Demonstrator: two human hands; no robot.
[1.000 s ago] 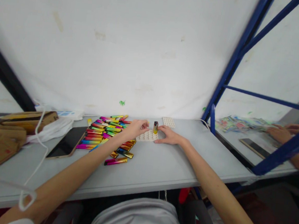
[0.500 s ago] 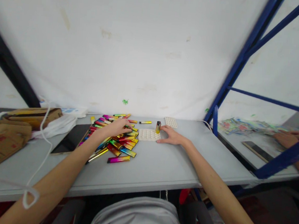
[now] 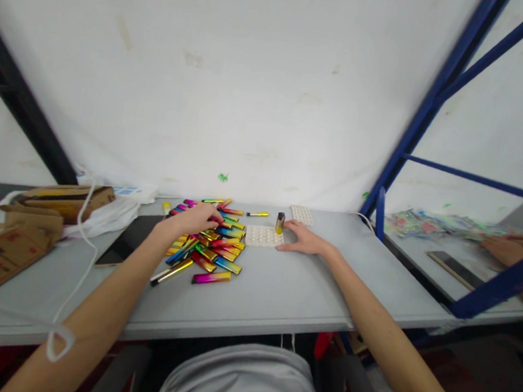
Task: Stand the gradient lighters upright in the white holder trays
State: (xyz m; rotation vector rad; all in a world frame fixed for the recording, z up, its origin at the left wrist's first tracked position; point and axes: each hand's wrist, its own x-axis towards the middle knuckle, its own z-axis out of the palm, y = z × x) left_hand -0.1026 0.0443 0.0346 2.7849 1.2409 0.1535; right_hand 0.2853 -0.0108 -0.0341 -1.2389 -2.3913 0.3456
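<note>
Running along the wall, a pale grey table bears a heap of shiny multicoloured lighters. Over these the left hand curls; whether it grips one cannot be told. The right hand, thumb and fingers spread, rests at the right end of a white dimpled tray, on which one gold lighter stands upright.

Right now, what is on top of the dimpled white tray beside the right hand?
One upright lighter, gold below with a dark top, stands at the right end of the tray. Its base hides the spot beneath, which cannot be seen.
</note>
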